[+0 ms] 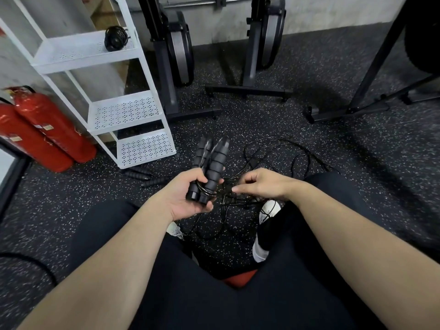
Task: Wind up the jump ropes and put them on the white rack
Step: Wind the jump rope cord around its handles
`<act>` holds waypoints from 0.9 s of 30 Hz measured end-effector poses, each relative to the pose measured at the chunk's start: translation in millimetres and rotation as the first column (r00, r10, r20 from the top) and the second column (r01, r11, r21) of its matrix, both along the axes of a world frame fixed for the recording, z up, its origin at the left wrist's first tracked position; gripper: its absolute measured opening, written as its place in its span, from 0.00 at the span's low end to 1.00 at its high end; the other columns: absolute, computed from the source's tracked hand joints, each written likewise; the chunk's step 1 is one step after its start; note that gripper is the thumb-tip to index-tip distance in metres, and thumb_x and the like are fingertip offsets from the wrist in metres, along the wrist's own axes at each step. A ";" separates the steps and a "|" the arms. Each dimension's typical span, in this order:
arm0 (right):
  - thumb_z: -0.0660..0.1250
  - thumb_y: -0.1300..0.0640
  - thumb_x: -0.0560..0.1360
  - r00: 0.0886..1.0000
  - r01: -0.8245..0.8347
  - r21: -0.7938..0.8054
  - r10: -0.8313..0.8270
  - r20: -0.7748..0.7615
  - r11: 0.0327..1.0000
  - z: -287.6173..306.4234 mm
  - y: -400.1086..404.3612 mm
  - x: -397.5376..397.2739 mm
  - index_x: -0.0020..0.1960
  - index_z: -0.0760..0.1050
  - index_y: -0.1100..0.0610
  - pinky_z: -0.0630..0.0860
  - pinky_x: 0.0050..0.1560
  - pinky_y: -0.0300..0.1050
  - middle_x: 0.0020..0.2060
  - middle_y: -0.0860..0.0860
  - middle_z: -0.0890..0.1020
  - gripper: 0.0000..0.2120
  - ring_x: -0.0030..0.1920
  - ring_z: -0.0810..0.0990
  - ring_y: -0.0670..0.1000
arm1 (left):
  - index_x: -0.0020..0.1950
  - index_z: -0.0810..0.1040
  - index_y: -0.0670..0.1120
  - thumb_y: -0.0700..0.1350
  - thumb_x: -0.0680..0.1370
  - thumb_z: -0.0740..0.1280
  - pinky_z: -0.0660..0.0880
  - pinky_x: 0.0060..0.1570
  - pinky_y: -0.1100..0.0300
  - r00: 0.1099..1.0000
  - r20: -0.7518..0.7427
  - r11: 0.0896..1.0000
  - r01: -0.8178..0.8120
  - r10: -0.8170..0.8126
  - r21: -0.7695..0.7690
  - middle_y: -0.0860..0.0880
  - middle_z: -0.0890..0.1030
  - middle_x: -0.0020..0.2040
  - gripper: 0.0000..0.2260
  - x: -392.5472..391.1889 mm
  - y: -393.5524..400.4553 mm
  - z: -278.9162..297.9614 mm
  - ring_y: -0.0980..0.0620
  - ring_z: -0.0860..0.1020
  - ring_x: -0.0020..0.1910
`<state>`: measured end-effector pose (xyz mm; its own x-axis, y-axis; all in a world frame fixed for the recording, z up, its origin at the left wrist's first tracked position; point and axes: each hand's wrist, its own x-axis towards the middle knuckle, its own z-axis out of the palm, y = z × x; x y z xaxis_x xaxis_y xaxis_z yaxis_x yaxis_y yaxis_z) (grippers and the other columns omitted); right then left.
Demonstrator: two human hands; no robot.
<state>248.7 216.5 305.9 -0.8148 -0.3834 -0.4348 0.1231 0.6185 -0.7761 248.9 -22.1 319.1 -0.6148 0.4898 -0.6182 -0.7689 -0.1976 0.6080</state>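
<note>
Seated view of a gym floor, read from left to right. At far left, two red fire extinguishers (47, 129) are lying tilted beside the white rack (126, 113), on whose upper shelf one wound rope (116, 38) is already being stored, presumably as the pattern for the rest. Near the rack's foot, spare handles (145, 176) are lying on the speckled floor (309, 148), not yet gathered.

At centre, the paired handles (209, 169) of a jump rope are being gripped together by the left hand (190, 196), fingers curled round their lower ends; the pair is probably being held as a core about which the cord can be wrapped. Their long axis is being kept nearly upright, tipped slightly right, butt ends near, cord ends pointing far.

To the right, the loose cord (273, 153) is being pinched by the right hand (259, 184) between thumb and fingertips, apparently to feed it toward the handles; the remainder is lying tangled on the floor between the shoes (269, 209).
</note>
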 end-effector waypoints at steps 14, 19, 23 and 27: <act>0.72 0.64 0.76 0.995 0.075 0.159 -0.063 -0.079 0.984 -12.6 3.3 -5.4 0.43 0.73 0.47 0.72 0.47 0.31 0.41 0.43 0.77 0.13 0.46 0.76 0.48 | 0.61 0.76 0.40 0.41 0.67 0.64 0.75 0.33 0.59 0.847 -0.112 0.831 0.470 -0.519 -0.297 0.45 0.82 0.47 0.22 14.5 15.7 -3.2 0.48 0.81 0.42; 0.63 0.75 0.77 1.000 0.015 -0.018 -0.014 0.021 1.000 9.2 12.8 -4.3 0.35 0.73 0.52 0.69 0.34 0.30 0.29 0.42 0.77 0.21 0.31 0.74 0.38 | 0.68 0.71 0.52 0.39 0.70 0.66 0.78 0.35 0.57 0.796 -0.137 0.766 0.498 -0.590 -0.408 0.43 0.82 0.49 0.26 13.3 18.7 5.1 0.46 0.83 0.45; 0.64 0.69 0.77 0.993 0.114 -0.089 -0.109 0.054 0.989 10.5 16.3 -4.2 0.42 0.82 0.65 0.74 0.35 0.41 0.37 0.58 0.84 0.09 0.35 0.78 0.53 | 0.72 0.61 0.52 0.33 0.77 0.65 0.77 0.36 0.57 0.705 -0.191 0.671 0.503 -0.683 -0.545 0.40 0.79 0.54 0.27 11.7 22.7 12.2 0.47 0.82 0.44; 0.77 0.61 0.72 0.985 0.171 -0.132 -0.167 0.040 0.976 10.8 7.8 -4.5 0.39 0.86 0.54 0.77 0.39 0.39 0.36 0.50 0.86 0.05 0.36 0.82 0.45 | 0.70 0.60 0.53 0.36 0.74 0.67 0.75 0.36 0.56 0.669 -0.171 0.586 0.464 -0.724 -0.665 0.43 0.80 0.43 0.29 13.5 27.1 6.4 0.50 0.76 0.33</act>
<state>244.2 224.2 316.7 -0.8608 -0.2982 -0.4125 0.2399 0.4771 -0.8455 262.3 5.0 325.5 -0.5429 0.5059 -0.6704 -0.2528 0.6628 0.7049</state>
